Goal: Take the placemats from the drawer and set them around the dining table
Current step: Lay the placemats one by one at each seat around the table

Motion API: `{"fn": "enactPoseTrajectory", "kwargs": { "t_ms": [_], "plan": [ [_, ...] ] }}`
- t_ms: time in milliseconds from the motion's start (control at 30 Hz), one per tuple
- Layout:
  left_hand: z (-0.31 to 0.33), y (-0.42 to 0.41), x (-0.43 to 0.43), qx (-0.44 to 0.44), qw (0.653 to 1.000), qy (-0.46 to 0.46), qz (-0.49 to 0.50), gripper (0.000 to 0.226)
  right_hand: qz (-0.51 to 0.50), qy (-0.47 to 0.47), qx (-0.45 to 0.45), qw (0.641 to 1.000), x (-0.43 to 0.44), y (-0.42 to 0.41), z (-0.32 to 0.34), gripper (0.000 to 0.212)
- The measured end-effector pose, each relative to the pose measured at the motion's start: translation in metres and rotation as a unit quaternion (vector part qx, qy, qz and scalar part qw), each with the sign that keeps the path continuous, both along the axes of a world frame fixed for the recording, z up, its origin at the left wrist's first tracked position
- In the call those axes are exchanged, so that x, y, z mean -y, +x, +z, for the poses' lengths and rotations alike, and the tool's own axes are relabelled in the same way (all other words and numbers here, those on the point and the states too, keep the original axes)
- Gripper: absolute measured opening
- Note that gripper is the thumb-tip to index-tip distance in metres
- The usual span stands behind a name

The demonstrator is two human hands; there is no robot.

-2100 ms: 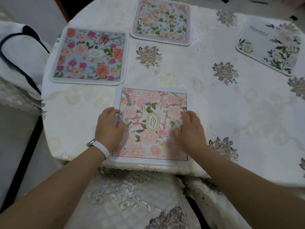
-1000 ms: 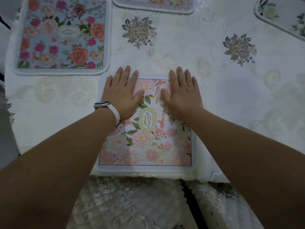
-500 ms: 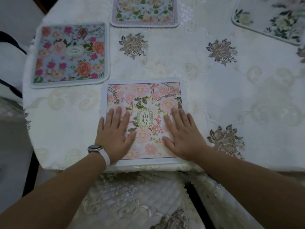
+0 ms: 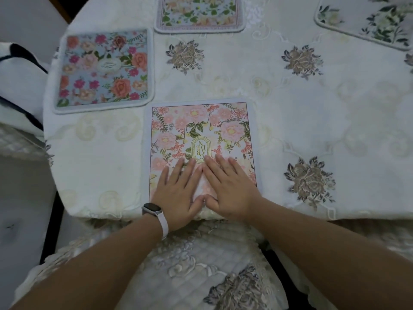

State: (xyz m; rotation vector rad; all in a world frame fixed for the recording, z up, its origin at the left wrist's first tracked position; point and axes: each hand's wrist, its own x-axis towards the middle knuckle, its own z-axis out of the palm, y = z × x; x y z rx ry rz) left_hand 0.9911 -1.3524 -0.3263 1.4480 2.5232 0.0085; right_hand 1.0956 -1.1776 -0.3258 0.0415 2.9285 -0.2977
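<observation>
A pink floral placemat (image 4: 201,130) lies flat at the near edge of the round table (image 4: 324,121). My left hand (image 4: 178,193) and my right hand (image 4: 230,189) press flat on its near half, fingers straight, thumbs touching. A blue placemat with red roses (image 4: 104,68) lies to the left. Behind it is a pale green-and-peach placemat (image 4: 199,14), cut off by the top edge. A white placemat with dark leaves (image 4: 368,21) sits at the far right.
An embroidered cream tablecloth (image 4: 290,97) covers the table. A chair with a quilted floral seat cover (image 4: 190,265) stands under my arms. A white chair cover with dark trim (image 4: 15,86) is at the left.
Both hands slid along the pink placemat toward its near edge and came together, thumbs now touching. The mat stays in place.
</observation>
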Motion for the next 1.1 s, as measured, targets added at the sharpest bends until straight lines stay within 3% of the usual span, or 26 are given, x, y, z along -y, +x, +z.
{"fn": "enactPoseTrajectory", "kwargs": {
  "t_ms": [167, 367, 600, 733, 933, 1100],
  "plan": [
    [0.005, 0.002, -0.002, 0.008, 0.999, -0.032, 0.018, 0.074, -0.038, 0.004, 0.007, 0.999, -0.004, -0.013, 0.002, 0.069],
    [0.012, -0.007, 0.03, 0.033, 0.994, -0.057, 0.082, 0.078, -0.187, -0.01, 0.036, 0.982, -0.038, 0.005, 0.007, 0.074],
    [0.028, -0.014, 0.059, 0.021, 0.988, -0.123, 0.097, 0.082, -0.21, -0.002, 0.111, 0.971, -0.069, 0.05, 0.026, 0.073],
    [0.055, 0.002, 0.036, -0.004, 0.995, -0.024, 0.095, 0.06, -0.182, -0.002, 0.145, 0.973, -0.075, 0.079, 0.041, 0.069],
    [0.075, 0.046, 0.011, 0.107, 0.99, 0.083, 0.03, 0.046, -0.195, -0.064, 0.13, 0.97, -0.094, 0.112, 0.073, 0.05],
    [0.095, 0.079, -0.02, 0.126, 0.98, 0.134, 0.081, 0.03, -0.196, -0.129, 0.091, 0.968, -0.126, 0.146, 0.094, 0.043]
  ]
}}
